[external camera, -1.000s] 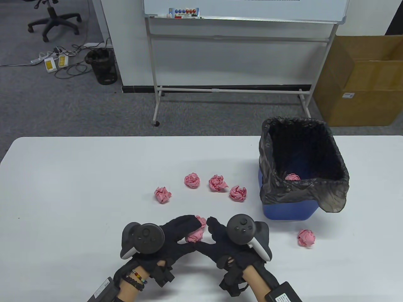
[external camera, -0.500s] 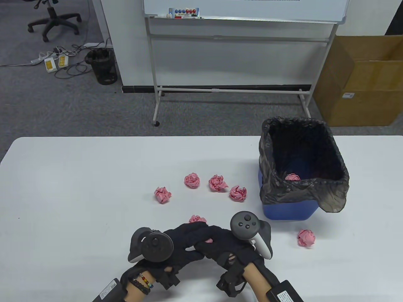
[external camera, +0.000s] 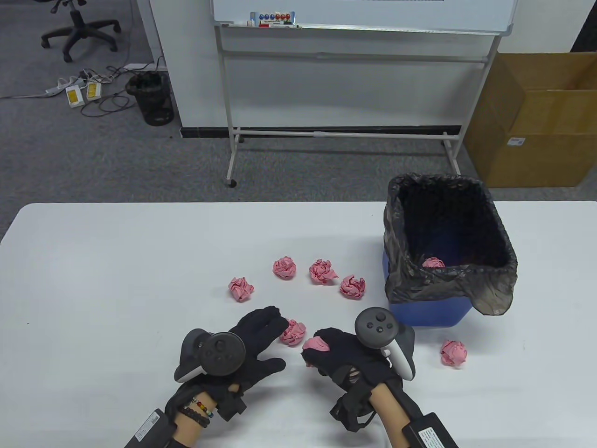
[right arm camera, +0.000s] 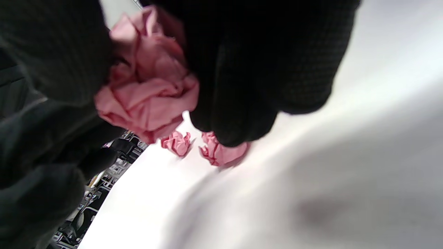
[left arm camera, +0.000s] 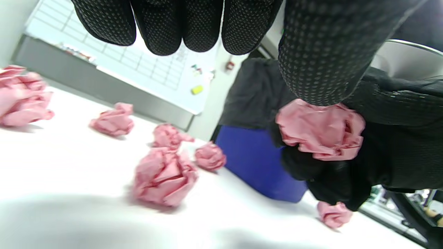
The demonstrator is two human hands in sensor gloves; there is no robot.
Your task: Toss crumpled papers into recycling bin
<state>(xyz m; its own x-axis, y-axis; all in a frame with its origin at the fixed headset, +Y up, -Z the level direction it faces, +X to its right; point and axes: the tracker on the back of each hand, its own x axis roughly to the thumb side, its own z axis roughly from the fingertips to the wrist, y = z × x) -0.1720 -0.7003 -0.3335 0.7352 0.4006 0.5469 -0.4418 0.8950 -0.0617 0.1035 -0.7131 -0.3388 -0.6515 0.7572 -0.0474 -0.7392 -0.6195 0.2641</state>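
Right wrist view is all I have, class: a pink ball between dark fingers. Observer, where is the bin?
Observer: The blue bin, lined with a black bag, stands on the table ahead of the right hand and to its right.
Operator: Is anything in it?
Observer: One pink ball shows inside, near the front wall.
Operator: What is the left hand doing?
Observer: The left hand lies open, fingertips beside a loose ball; I cannot tell if they touch.
Operator: How many balls lie loose?
Observer: Six: that one, four in a row behind it, and one by the bin's front right.
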